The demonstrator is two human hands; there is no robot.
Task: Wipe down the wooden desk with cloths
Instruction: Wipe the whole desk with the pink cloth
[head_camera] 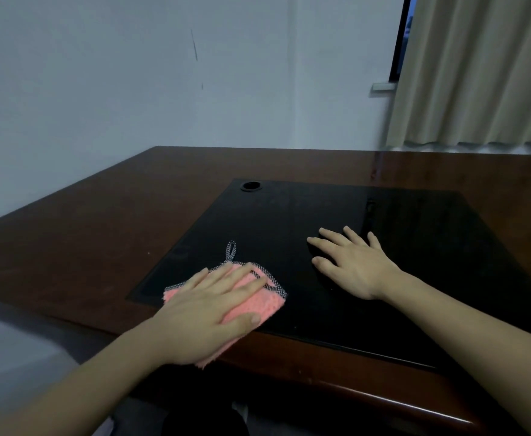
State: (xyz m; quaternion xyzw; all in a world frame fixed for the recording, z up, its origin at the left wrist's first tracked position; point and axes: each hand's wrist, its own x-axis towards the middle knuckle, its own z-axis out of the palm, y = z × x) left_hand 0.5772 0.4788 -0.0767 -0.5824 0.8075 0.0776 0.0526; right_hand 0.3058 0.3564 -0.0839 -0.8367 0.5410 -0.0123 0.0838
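So I count two hands (left hand [201, 313], right hand [352, 265]), one pink cloth [270, 305], one counter [85, 247], one black inset panel [415, 247], one cable hole [251, 185] and one curtain [478, 70].

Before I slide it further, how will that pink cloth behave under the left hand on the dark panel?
The pink cloth looks soft and floppy: its edges are frayed and its loop lies limp, so it may bunch up. The black panel looks glossy, so it should slide easily under the flat left hand. It is probably light; lifted, it would likely droop.

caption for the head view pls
Left hand presses a pink cloth on the wooden desk; right hand rests flat.
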